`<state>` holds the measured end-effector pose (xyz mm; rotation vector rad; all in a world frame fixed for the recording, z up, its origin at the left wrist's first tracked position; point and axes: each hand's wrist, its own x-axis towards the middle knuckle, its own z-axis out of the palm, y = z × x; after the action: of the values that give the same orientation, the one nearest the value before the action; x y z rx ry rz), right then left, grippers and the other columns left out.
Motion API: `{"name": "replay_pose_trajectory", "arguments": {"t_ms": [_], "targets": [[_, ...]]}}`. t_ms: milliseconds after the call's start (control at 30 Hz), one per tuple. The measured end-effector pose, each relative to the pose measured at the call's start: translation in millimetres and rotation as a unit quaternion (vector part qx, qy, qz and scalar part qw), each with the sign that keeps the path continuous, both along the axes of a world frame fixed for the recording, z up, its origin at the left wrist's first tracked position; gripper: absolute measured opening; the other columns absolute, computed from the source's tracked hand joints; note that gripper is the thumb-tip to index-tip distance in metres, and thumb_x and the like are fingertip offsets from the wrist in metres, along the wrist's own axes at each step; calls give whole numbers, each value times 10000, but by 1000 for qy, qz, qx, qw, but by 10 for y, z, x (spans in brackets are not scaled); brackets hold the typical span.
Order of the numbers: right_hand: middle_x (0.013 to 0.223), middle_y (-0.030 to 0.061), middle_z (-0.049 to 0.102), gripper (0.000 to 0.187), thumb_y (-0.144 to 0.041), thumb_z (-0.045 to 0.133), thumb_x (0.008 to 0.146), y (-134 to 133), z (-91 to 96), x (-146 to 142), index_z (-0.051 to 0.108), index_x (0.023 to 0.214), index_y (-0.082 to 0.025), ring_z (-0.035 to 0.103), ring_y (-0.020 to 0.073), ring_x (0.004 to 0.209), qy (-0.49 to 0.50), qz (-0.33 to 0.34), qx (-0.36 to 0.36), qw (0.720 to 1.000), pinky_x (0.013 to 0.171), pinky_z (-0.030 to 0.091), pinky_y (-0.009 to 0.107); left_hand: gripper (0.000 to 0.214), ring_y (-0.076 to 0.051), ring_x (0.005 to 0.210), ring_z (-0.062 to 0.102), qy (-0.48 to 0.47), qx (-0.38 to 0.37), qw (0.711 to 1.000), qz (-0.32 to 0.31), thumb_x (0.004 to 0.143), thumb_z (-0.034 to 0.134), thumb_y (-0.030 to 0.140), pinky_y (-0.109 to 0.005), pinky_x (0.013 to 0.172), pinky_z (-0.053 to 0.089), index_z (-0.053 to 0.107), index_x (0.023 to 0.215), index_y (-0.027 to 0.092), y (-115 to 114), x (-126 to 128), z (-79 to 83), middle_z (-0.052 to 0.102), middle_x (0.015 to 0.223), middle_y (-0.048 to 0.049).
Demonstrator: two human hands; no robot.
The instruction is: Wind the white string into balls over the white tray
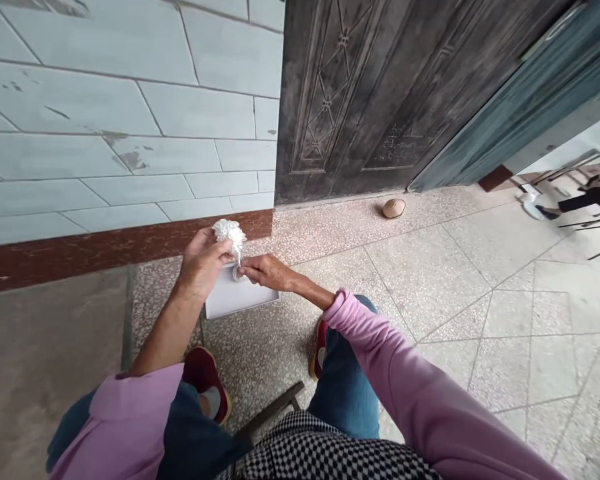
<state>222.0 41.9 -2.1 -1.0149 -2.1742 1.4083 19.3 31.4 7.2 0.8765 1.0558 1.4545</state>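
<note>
My left hand [203,263] is closed around a white, ruffled bundle [229,231], bunched up like a flower or frilly trim; its exact kind is hard to make out. A thin white strand [239,257] hangs from the bundle's lower side. Beside it, my right hand [267,272] pinches at this strand, with a small whitish loop or clump [238,274] at its fingertips. Directly beneath both hands lies a shallow white box [240,302] on the floor, its far part hidden by my hands.
A tiled wall [130,160] and dark carved door [350,100] stand ahead. Near the doorsill sits a round tan object [394,208]. My red shoes [207,380] flank the box, with a stool's wooden edge [275,407] below me. Another person's leg [580,201] shows at far right.
</note>
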Motion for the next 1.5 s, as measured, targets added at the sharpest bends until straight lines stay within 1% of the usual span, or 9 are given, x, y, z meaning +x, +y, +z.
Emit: {"name": "replay_pose_trajectory", "arguments": {"t_ms": [167,267,433,567,700,867,1033,1233,1500], "targets": [[813,-33,651,369,-351,769,1366,-72,118,204,753,1038,-184,615,176,796,43,17,15,999,838,462,287,657,-213,899,780,48,-11,998,44,521,1127,364,-262,746,605,759,1053,245,121,116,-119,886,1035,-49],[856,-7,652,413,-427,777,1367,-33,275,507,756,1022,-202,576,197,843,54,-62,33,996,829,462,320,634,-218,845,771,99,-7,995,-20,558,1138,407,-285,731,622,777,1050,237,153,229,-132,869,978,-53],[838,-7,542,485,-284,841,1315,65,444,856,618,886,-246,482,210,868,48,-200,66,976,840,451,357,522,-243,806,774,134,-4,975,-178,725,1122,512,-309,648,635,865,1078,226,87,378,-8,859,1010,-98],[813,-16,434,611,-381,884,1297,149,398,874,509,825,-277,414,214,831,75,-236,64,967,801,446,368,535,-276,835,838,92,-34,966,-238,785,1083,564,-349,682,702,876,1126,207,25,422,78,867,1073,-126],[793,-24,440,573,-539,919,1264,183,342,797,568,889,-286,445,216,784,118,-238,35,963,746,464,361,547,-308,804,867,49,-56,963,-260,766,1077,535,-370,661,704,897,1166,207,10,407,81,868,1012,-127],[732,-47,452,551,-682,962,1209,202,305,662,657,991,-279,480,209,702,159,-233,-37,959,650,452,342,600,-295,797,837,8,-65,967,-245,680,1108,462,-370,681,694,921,1182,192,-49,380,82,864,989,-124],[707,-59,429,616,-726,983,1184,281,252,528,622,946,-288,447,189,672,178,-249,-44,951,611,417,328,655,-249,863,776,40,-21,980,-193,675,1166,404,-344,734,656,906,1241,200,-85,323,61,850,1094,-114],[678,-76,460,538,-519,914,1293,332,233,387,626,915,-268,438,138,650,187,-240,-52,951,631,401,323,558,-244,947,765,21,-5,993,-117,729,1148,446,-324,748,653,908,1176,215,-113,195,74,869,1175,-128],[690,-90,498,486,-573,988,1231,324,179,314,665,1028,-273,438,139,606,238,-209,-35,948,552,407,284,608,-290,1016,822,-32,-78,982,-166,704,1223,476,-376,801,735,964,1158,166,-267,74,183,896,1248,-176]]}}
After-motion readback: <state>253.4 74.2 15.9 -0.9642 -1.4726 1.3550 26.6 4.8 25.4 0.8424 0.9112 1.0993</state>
